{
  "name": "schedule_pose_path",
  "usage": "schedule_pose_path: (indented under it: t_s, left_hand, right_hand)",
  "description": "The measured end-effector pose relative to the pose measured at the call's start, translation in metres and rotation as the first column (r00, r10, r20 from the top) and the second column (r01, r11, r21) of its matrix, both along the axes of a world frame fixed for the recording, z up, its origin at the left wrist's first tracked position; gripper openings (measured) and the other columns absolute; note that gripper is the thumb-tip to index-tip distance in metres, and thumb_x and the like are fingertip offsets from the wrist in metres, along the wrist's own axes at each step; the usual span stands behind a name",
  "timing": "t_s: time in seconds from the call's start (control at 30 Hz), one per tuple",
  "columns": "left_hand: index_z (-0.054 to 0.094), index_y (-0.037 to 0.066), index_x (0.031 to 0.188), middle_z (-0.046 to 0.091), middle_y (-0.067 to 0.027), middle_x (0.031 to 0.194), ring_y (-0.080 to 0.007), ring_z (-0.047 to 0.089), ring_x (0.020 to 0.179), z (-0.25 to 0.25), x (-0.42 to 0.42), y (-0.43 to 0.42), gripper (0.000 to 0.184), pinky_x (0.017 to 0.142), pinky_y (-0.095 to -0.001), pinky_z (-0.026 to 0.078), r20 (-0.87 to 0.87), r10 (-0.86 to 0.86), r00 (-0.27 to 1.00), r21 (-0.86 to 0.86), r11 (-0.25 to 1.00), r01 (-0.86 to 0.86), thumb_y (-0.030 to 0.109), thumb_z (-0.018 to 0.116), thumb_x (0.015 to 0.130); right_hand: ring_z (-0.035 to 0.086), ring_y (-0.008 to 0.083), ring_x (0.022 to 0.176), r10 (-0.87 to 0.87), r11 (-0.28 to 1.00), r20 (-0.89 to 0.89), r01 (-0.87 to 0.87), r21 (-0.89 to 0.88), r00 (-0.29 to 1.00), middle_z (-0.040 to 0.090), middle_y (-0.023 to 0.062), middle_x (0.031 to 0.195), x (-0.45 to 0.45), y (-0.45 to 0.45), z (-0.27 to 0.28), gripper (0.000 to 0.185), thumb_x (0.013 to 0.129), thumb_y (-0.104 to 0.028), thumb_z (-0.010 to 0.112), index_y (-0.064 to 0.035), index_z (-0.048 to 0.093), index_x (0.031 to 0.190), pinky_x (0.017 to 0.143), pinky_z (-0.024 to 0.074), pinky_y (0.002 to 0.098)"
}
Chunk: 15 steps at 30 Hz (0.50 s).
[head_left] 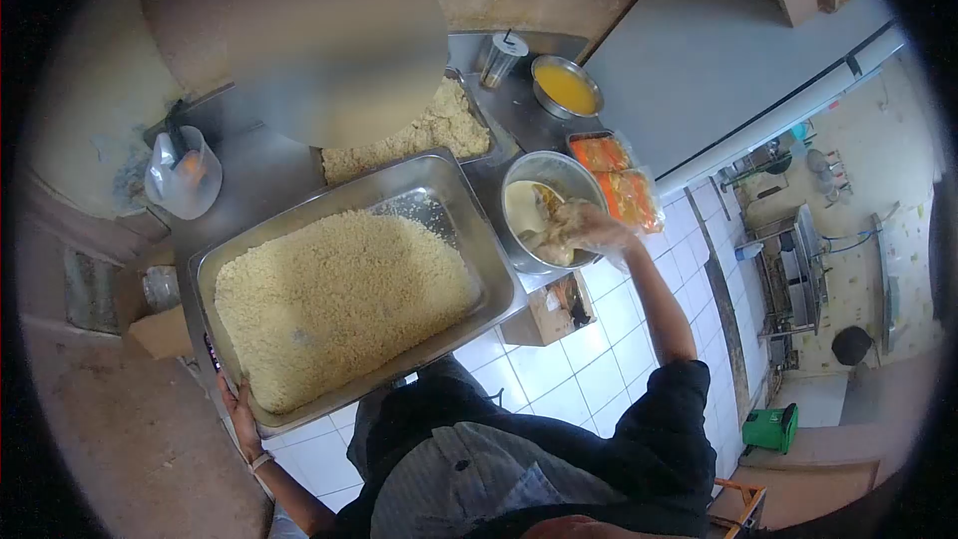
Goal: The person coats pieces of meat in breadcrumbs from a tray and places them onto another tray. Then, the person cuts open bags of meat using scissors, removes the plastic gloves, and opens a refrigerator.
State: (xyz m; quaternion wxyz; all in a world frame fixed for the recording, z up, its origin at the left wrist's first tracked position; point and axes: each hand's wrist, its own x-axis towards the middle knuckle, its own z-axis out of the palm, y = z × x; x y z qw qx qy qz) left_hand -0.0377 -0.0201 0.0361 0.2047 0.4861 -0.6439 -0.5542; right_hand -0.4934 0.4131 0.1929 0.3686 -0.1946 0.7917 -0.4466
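1. The pot [571, 172] stood right of the frame's centre, pale batter [523, 208] inside.
2. The right hand [596, 227] reached into it from the right, its fingers bent down at the batter and coated; I cannot tell whether they gripped anything.
3. The large tray [429, 178] of crumbs [344, 299] filled the centre left, just beside the pot and between the two hands.
4. The left hand [242, 419] touched the tray's lower-left corner, fingers along its outer side; a firm grip could not be made out.
5. Orange packs [627, 195] lay near the right hand, upper right.
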Motion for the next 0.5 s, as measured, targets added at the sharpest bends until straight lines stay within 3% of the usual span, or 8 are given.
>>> schedule_pose_path:
  t_s: [0.1, 0.13, 0.27, 0.33, 0.37, 0.43, 0.47, 0.5]
  left_hand:
    - [0.022, 0.003, 0.135, 0.027, -0.0109, 0.136, -0.0207, 0.030, 0.122, 0.005, -0.004, 0.002, 0.061, 0.100, -0.0288, 0.024, -0.013, 0.033, 0.999, 0.089, 0.996, -0.032, 0.020, 0.054, 0.085]
    - [0.021, 0.003, 0.135, 0.026, -0.0112, 0.137, -0.0206, 0.028, 0.123, 0.001, -0.002, 0.001, 0.062, 0.100, -0.0288, 0.023, -0.025, 0.020, 0.999, 0.071, 0.997, -0.018, 0.020, 0.054, 0.085]
    - [0.020, 0.002, 0.135, 0.022, -0.0124, 0.139, -0.0206, 0.023, 0.126, 0.005, -0.003, 0.002, 0.061, 0.102, -0.0288, 0.019, 0.042, -0.024, 0.999, -0.017, 1.000, 0.025, 0.019, 0.052, 0.086]
    - [0.020, 0.002, 0.135, 0.020, -0.0126, 0.140, -0.0208, 0.022, 0.127, 0.010, -0.004, 0.003, 0.060, 0.102, -0.0288, 0.018, -0.026, -0.041, 0.999, 0.018, 0.999, 0.041, 0.018, 0.051, 0.086]
    - [0.020, 0.001, 0.135, 0.019, -0.0128, 0.140, -0.0210, 0.020, 0.128, 0.012, -0.005, 0.004, 0.060, 0.103, -0.0288, 0.017, -0.092, -0.056, 0.994, 0.050, 0.997, 0.060, 0.017, 0.050, 0.086]
    - [0.020, 0.001, 0.135, 0.019, -0.0126, 0.140, -0.0211, 0.020, 0.128, 0.017, -0.007, 0.007, 0.059, 0.103, -0.0289, 0.017, -0.070, -0.046, 0.996, 0.050, 0.998, 0.050, 0.017, 0.050, 0.086]
    - [0.021, 0.001, 0.135, 0.019, -0.0125, 0.140, -0.0211, 0.020, 0.128, 0.018, -0.008, 0.007, 0.059, 0.103, -0.0290, 0.017, -0.050, -0.033, 0.998, 0.048, 0.998, 0.036, 0.016, 0.050, 0.086]
    - [0.021, 0.001, 0.135, 0.019, -0.0125, 0.140, -0.0211, 0.020, 0.128, 0.017, -0.007, 0.006, 0.059, 0.103, -0.0290, 0.017, -0.050, -0.036, 0.998, 0.049, 0.998, 0.038, 0.016, 0.050, 0.086]
  right_hand:
    - [0.052, 0.0196, 0.095, -0.063, 0.998, -0.130, 0.062, -0.011, 0.989, 0.054, 0.0106, 0.103, -0.020, 0.038, -0.009, 0.047, 0.067, -0.017, 0.068, -0.0007, 0.049, 0.107, 0.086, 0.0416, 0.0306]
    - [0.052, 0.0178, 0.095, 0.106, 0.977, -0.380, -0.025, 0.211, 0.919, 0.055, 0.0115, 0.102, -0.043, 0.060, -0.034, 0.042, 0.068, -0.016, 0.066, -0.0007, 0.053, 0.104, 0.084, 0.0420, 0.0306]
    - [0.056, 0.0195, 0.087, 0.151, 0.971, -0.557, -0.018, 0.237, 0.816, 0.059, 0.0120, 0.093, -0.079, 0.128, -0.085, 0.034, 0.070, -0.021, 0.064, -0.0014, 0.057, 0.096, 0.076, 0.0460, 0.0325]
    - [0.058, 0.0260, 0.073, 0.416, 0.674, -0.657, 0.272, 0.687, 0.629, 0.061, 0.0135, 0.079, -0.114, 0.159, -0.116, 0.025, 0.067, -0.022, 0.065, -0.0038, 0.061, 0.084, 0.070, 0.0475, 0.0350]
    - [0.058, 0.0260, 0.073, 0.415, 0.672, -0.656, 0.274, 0.688, 0.630, 0.061, 0.0135, 0.079, -0.107, 0.155, -0.100, 0.025, 0.067, -0.022, 0.065, -0.0038, 0.061, 0.084, 0.070, 0.0475, 0.0350]
    - [0.059, 0.0315, 0.067, 0.333, 0.650, -0.798, 0.491, 0.580, 0.503, 0.059, 0.0163, 0.074, -0.078, 0.126, -0.045, 0.024, 0.065, -0.025, 0.063, -0.0044, 0.061, 0.077, 0.061, 0.0477, 0.0385]
    - [0.059, 0.0311, 0.066, 0.430, 0.516, -0.746, 0.540, 0.665, 0.509, 0.060, 0.0149, 0.074, -0.076, 0.111, -0.035, 0.019, 0.067, -0.022, 0.060, -0.0056, 0.061, 0.075, 0.057, 0.0469, 0.0397]
    - [0.059, 0.0311, 0.066, 0.429, 0.514, -0.746, 0.541, 0.666, 0.510, 0.060, 0.0149, 0.074, -0.070, 0.104, -0.028, 0.019, 0.067, -0.022, 0.060, -0.0056, 0.061, 0.075, 0.057, 0.0469, 0.0397]
